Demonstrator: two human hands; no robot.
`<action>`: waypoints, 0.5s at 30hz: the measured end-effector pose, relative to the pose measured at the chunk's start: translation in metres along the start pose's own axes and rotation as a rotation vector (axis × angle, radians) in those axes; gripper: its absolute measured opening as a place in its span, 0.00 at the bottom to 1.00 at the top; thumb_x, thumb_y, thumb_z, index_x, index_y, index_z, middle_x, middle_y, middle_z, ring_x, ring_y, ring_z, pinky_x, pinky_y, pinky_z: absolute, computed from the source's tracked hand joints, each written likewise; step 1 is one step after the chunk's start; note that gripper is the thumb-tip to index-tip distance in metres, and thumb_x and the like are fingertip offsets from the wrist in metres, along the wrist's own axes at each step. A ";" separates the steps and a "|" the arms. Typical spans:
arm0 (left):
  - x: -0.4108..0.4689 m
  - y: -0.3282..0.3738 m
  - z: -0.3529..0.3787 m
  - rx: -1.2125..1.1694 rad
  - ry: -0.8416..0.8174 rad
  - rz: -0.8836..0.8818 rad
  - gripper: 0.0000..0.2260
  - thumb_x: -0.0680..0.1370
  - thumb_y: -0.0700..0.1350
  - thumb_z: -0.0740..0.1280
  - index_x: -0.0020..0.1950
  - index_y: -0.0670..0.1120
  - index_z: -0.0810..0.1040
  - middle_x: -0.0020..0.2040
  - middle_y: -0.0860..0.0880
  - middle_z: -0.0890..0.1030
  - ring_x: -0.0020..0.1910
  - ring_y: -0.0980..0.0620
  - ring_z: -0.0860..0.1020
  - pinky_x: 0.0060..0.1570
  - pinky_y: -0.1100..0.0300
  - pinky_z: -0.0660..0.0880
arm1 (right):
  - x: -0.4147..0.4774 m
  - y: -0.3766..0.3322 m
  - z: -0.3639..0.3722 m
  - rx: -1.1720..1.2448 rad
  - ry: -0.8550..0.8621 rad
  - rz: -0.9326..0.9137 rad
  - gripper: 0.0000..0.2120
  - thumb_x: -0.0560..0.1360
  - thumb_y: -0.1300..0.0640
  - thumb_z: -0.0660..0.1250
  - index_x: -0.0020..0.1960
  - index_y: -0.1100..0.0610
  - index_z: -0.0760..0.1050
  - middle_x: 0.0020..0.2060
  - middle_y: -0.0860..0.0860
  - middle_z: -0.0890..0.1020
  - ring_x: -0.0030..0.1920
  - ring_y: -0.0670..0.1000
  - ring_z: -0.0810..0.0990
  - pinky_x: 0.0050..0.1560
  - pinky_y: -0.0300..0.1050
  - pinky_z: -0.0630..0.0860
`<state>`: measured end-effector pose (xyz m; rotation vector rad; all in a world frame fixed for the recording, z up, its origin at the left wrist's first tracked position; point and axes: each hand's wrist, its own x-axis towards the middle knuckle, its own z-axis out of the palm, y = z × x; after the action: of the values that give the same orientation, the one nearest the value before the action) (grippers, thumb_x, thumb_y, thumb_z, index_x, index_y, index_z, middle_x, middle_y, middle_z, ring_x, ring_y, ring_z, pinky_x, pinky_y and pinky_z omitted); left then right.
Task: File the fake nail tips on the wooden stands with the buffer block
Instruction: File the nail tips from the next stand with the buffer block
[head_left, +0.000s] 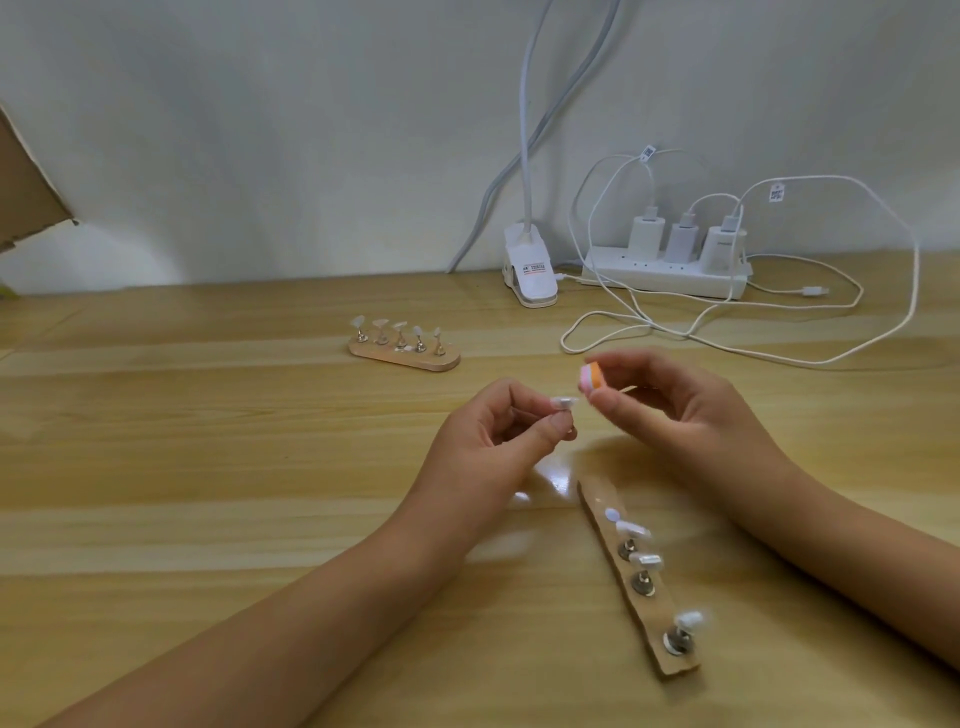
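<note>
Head camera looks forward and down, near the table (208, 493).

Buffer block (749, 378) orange, pink, white; nail tips (644, 558) white; table (208, 493) light wood-grain.

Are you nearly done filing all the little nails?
Hard to say what is finished: filed and unfiled tips look alike here. Right now the left hand pinches one nail tip up off the stands, and the right hand holds the buffer block beside it. Three tips wait on the near stand and five on the far stand, so probably plenty is left.
</note>
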<state>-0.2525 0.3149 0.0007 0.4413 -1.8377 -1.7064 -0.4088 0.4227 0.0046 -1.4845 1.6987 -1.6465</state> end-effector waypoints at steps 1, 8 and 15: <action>0.000 0.000 0.000 0.002 -0.003 0.003 0.05 0.77 0.41 0.70 0.42 0.50 0.79 0.42 0.51 0.84 0.45 0.58 0.81 0.46 0.68 0.76 | -0.001 -0.001 0.000 0.021 0.014 -0.020 0.17 0.72 0.51 0.72 0.59 0.53 0.78 0.50 0.47 0.84 0.53 0.45 0.82 0.54 0.38 0.76; 0.000 0.002 -0.001 -0.024 0.003 -0.006 0.08 0.77 0.41 0.70 0.41 0.54 0.81 0.42 0.52 0.84 0.47 0.57 0.81 0.46 0.67 0.76 | 0.005 0.001 -0.001 -0.022 0.044 0.050 0.22 0.67 0.50 0.72 0.61 0.51 0.77 0.50 0.49 0.84 0.54 0.48 0.82 0.61 0.51 0.77; 0.001 0.004 -0.003 -0.052 0.040 -0.053 0.06 0.77 0.44 0.70 0.48 0.54 0.84 0.43 0.53 0.84 0.45 0.62 0.80 0.43 0.70 0.75 | 0.004 0.000 -0.001 0.021 0.068 0.030 0.21 0.68 0.49 0.71 0.60 0.50 0.78 0.53 0.47 0.83 0.56 0.45 0.81 0.57 0.39 0.77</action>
<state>-0.2510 0.3119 0.0051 0.5035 -1.7636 -1.7639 -0.4113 0.4206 0.0067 -1.4022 1.7243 -1.7122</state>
